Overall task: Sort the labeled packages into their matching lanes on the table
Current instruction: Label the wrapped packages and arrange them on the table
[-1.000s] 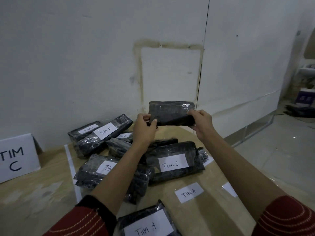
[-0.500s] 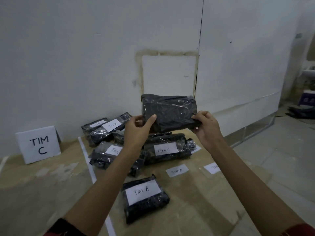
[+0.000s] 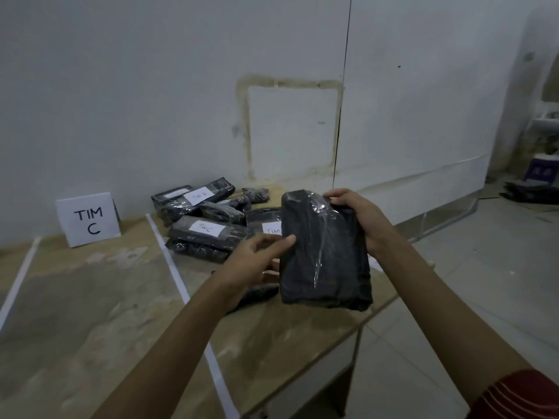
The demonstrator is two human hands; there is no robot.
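Note:
I hold a black plastic-wrapped package (image 3: 325, 255) upright above the table, its label side hidden from me. My right hand (image 3: 360, 219) grips its top right edge. My left hand (image 3: 257, 261) holds its left edge with the thumb on the front. Behind it lies a pile of black packages (image 3: 208, 225), one labelled TIM C (image 3: 207, 228) and one whose label looks like TIM B (image 3: 199, 195). A white sign reading TIM C (image 3: 87, 219) stands at the back of the lane to the left.
White tape lines (image 3: 181, 285) split the wooden table (image 3: 90, 313) into lanes. The table's right edge drops to a tiled floor (image 3: 484, 282). A white wall (image 3: 211, 86) stands close behind the table. Clutter sits at the far right by the wall.
The package has swung from lying wide to standing upright and come lower and nearer to me. The view has shifted left, showing more of the TIM C lane.

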